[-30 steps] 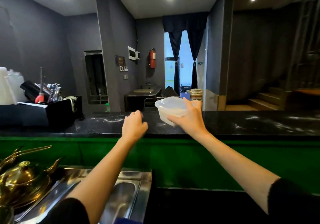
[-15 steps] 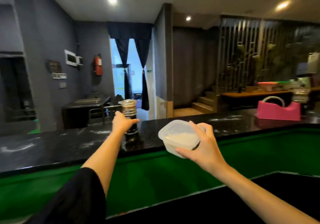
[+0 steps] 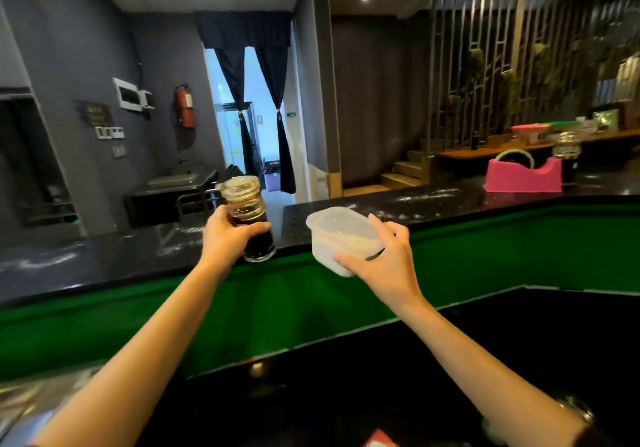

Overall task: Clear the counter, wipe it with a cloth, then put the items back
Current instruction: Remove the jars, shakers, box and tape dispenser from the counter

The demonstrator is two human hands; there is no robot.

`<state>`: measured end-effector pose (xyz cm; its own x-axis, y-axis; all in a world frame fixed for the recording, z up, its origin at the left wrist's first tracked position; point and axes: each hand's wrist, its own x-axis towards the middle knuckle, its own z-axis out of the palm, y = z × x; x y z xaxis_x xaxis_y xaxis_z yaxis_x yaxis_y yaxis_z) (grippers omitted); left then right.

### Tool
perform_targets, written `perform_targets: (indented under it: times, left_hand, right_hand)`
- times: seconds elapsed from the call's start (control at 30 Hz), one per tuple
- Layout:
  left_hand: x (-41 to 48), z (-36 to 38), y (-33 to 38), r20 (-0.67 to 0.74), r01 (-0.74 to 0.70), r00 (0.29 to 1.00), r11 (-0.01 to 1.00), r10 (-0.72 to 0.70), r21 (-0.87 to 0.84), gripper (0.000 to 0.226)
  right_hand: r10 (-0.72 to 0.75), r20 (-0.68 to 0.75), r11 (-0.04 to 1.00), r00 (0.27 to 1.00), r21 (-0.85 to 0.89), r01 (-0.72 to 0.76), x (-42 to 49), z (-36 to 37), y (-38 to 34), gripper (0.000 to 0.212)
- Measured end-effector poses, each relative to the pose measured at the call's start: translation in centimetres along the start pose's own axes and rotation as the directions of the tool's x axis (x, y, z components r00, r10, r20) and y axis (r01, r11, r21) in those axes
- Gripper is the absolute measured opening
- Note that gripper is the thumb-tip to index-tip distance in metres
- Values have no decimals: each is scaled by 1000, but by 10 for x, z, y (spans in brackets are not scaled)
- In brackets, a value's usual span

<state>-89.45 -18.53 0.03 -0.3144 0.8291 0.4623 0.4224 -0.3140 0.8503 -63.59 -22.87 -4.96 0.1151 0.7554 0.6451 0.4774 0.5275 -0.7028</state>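
My left hand (image 3: 227,238) grips a glass jar of dark liquid (image 3: 247,216) with a clear lid, held tilted at the near edge of the black stone counter (image 3: 104,259). In my right hand (image 3: 384,263) is a lidded translucent plastic container (image 3: 341,238) with white contents, held in the air just in front of the counter edge. White smears streak the counter top. Farther right on the counter stand a pink tape dispenser (image 3: 523,176) and a second glass jar (image 3: 566,154).
The counter has a green front panel (image 3: 519,249) below its edge. A lower black surface (image 3: 381,377) lies near me, with a metal sink edge (image 3: 20,398) at the bottom left. Beyond the counter are a doorway with dark curtains, stairs and a wooden shelf.
My left hand reached the jar, closed round it and brought it to the near counter edge. My right hand kept hold of the container. The view swung right.
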Motion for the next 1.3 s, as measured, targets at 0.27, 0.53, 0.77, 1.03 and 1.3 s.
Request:
perform_targets:
  times: [0.27, 0.53, 0.77, 1.03, 1.3]
  left_hand:
    - [-161, 10, 4, 35, 80, 996, 996, -79, -33, 55]
    - [-325, 45, -18, -3, 242, 970, 969, -243, -47, 81]
    - [-451, 77, -48, -64, 451, 891, 893, -450, 1, 73]
    - [-471, 97, -68, -34, 561, 828, 825, -560, 71, 68]
    - [-471, 105, -70, -21, 572, 820, 817, -572, 69, 67]
  right_hand:
    - [-16, 93, 998, 996, 67, 10, -92, -28, 14, 91]
    - [-54, 294, 994, 954, 111, 22, -199, -107, 67, 89]
    - [36, 437, 988, 899, 120, -98, -306, -153, 105, 96]
    - [169, 364, 984, 916, -112, -137, -365, -140, 124, 97]
    - [283, 315, 933, 906, -308, -185, -388, -119, 120, 101]
